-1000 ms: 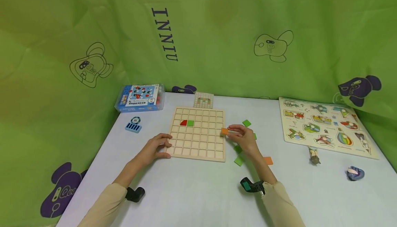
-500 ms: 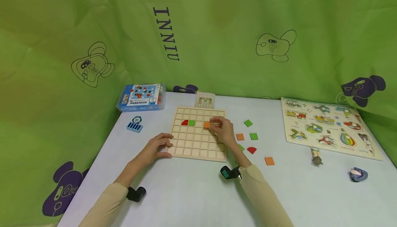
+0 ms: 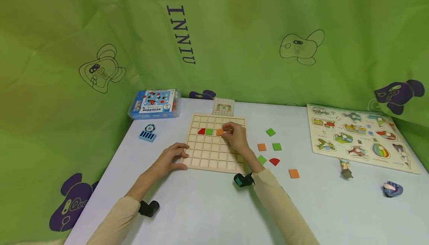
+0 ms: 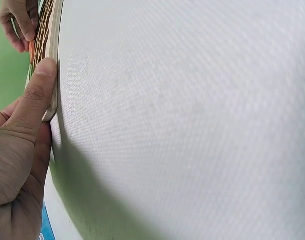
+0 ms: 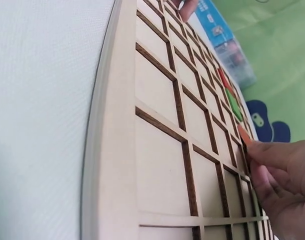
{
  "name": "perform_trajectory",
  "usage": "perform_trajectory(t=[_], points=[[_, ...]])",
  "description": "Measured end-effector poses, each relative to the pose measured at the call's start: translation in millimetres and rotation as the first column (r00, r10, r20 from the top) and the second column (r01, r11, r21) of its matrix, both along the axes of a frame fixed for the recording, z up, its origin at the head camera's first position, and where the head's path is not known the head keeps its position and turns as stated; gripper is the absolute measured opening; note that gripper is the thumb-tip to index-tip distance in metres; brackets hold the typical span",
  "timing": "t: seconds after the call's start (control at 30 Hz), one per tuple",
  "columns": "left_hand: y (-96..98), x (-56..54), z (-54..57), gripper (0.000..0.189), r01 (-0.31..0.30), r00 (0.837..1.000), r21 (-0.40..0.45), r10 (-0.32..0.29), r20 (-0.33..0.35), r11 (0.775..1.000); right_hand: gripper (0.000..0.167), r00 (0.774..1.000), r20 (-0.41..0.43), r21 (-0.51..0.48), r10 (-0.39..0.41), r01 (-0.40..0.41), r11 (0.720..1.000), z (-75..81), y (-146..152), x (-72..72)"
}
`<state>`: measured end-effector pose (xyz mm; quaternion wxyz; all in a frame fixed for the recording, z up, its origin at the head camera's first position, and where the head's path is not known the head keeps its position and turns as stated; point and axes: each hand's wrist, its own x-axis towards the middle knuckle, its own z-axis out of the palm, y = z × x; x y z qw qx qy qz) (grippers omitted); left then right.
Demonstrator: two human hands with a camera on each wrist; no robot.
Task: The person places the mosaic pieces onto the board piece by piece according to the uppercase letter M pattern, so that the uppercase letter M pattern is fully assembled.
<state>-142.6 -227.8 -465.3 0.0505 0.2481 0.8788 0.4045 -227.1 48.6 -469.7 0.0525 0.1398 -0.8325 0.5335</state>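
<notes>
A wooden grid board (image 3: 206, 156) lies on the table. My left hand (image 3: 171, 158) holds its near left corner, the thumb (image 4: 38, 82) against the front edge and the fingers at the left side. Between the thumb and fingers of my right hand (image 3: 235, 136) is an orange square tile (image 3: 219, 132), pinched over a cell in the upper part of the board. In the right wrist view the orange tile (image 5: 244, 134) is tilted. Left of it in the same row sit a green square tile (image 3: 209, 131) and a red quarter-circle tile (image 3: 202, 131).
Right of the board lie loose tiles: several green and orange squares (image 3: 261, 147) and a red quarter-circle (image 3: 274, 161). A pattern card (image 3: 223, 107) stands behind the board. A boxed set (image 3: 155, 104), a blue toy (image 3: 148, 133), a picture puzzle (image 3: 356, 135) and two small figures (image 3: 346, 169) surround it.
My right hand has carried the orange tile leftward from the board's right edge to a cell near the green tile. My left hand has stayed at the board's corner.
</notes>
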Motion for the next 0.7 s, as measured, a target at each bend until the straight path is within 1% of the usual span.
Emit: perform_trajectory(t=[0.2, 0.33, 0.43, 0.5, 0.6, 0.7], points=[[0.5, -1.8, 2.0, 0.026, 0.008, 1.000, 0.001, -0.008, -0.004, 1.000, 0.028, 1.000, 0.022, -0.010, 0.002, -0.002, 1.000, 4.4, -2.6, -1.6], [0.6, -1.7, 2.8, 0.025, 0.000, 1.000, -0.003, 0.000, 0.012, 1.000, 0.029, 0.999, 0.040, -0.035, 0.033, -0.031, 0.999, 6.9, -5.0, -1.8], [1.6, -1.7, 3.6, 0.026, -0.004, 1.000, -0.006, 0.004, 0.021, 1.000, 0.029, 0.997, 0.054, -0.058, 0.054, -0.051, 0.997, 9.0, -1.5, -1.0], [2.0, -1.8, 3.3, 0.027, -0.003, 1.000, -0.016, 0.003, 0.005, 1.000, 0.030, 0.995, 0.081, -0.086, 0.060, -0.053, 0.995, 12.1, 5.3, 1.3], [1.9, -1.2, 2.7, 0.027, 0.005, 1.000, -0.024, -0.005, -0.018, 1.000, 0.032, 0.994, 0.083, -0.116, 0.067, -0.057, 0.992, 14.0, 23.7, 6.4], [0.3, 0.6, 2.5, 0.028, 0.008, 1.000, -0.014, -0.008, -0.005, 1.000, 0.032, 0.997, 0.067, -0.125, 0.043, -0.034, 0.992, 13.5, 49.3, 12.9]])
